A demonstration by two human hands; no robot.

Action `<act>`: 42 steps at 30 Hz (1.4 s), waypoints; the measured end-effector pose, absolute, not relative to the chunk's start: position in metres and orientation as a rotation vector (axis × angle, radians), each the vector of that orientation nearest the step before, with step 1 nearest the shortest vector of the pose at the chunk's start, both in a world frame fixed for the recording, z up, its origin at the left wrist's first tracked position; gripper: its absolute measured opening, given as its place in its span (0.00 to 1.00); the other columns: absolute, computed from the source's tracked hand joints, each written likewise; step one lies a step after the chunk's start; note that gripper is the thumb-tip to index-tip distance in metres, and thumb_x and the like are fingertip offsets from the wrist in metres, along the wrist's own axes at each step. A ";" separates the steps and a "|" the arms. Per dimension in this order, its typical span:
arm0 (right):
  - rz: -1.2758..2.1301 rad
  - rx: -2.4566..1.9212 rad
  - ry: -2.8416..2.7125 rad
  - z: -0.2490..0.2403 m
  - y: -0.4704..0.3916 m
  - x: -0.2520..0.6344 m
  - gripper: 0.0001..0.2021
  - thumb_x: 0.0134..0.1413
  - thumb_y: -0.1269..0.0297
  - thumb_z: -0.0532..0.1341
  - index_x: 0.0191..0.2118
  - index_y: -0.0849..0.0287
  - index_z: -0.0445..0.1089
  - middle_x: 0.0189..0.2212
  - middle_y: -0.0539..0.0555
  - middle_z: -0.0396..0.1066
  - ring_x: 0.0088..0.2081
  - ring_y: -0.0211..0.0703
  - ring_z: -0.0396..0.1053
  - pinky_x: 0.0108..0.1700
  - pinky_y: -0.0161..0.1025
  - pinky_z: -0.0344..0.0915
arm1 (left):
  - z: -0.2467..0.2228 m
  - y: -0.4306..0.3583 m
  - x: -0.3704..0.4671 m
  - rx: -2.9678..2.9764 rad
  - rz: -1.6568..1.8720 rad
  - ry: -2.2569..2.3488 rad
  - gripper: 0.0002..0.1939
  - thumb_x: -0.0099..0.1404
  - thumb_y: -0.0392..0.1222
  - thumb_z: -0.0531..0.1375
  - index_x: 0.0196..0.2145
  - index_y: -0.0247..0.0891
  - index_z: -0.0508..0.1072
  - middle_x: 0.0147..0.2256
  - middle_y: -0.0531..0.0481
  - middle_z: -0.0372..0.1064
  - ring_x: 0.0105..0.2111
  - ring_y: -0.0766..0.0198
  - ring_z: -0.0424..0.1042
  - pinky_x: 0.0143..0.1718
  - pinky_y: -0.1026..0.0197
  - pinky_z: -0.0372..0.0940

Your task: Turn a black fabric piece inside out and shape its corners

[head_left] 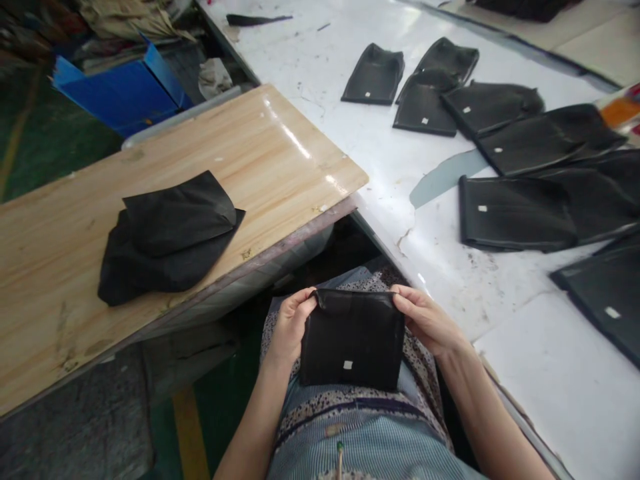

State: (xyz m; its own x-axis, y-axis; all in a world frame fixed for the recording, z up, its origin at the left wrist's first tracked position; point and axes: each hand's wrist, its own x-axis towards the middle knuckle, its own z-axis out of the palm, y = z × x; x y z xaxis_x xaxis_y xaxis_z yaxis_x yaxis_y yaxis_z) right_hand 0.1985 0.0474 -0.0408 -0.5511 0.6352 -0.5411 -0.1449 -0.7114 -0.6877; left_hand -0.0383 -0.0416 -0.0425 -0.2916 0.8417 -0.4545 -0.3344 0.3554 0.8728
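A black fabric piece point(353, 340) with a small white tag near its lower edge is stretched flat above the lap. My left hand point(296, 321) pinches its upper left corner, thumb on top. At the upper right corner, my right hand point(425, 319) grips it the same way. Two or so loose black cloth pieces point(175, 223) lie overlapped on the wooden board point(280, 140) to the left. Several similar black pieces with white tags, one of them a flat piece point(515, 213), are spread over the white table point(320, 73) to the right.
A blue box point(123, 97) stands behind the wooden board at the upper left, near crumpled tan material point(130, 19). A dark strip point(257, 20) lies at the white table's far left. A gap separates board and table. Something orange point(620, 112) shows at the right edge.
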 end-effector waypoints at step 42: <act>1.807 -1.114 -1.181 -0.029 0.044 0.183 0.16 0.51 0.51 0.71 0.28 0.56 0.68 0.24 0.47 0.66 0.26 0.39 0.61 0.28 0.35 0.57 | -0.034 -0.054 -0.060 0.941 0.941 1.295 0.19 0.62 0.50 0.68 0.47 0.37 0.79 0.43 0.45 0.78 0.44 0.50 0.76 0.47 0.56 0.69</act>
State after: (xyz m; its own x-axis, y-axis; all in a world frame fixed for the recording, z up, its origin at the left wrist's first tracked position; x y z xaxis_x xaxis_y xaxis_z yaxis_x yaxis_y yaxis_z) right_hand 0.1829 0.0440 -0.0292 -0.3873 0.8781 -0.2810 -0.0947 -0.3410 -0.9353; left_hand -0.0601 -0.0542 -0.0343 0.0474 0.9395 -0.3394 -0.0332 0.3410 0.9395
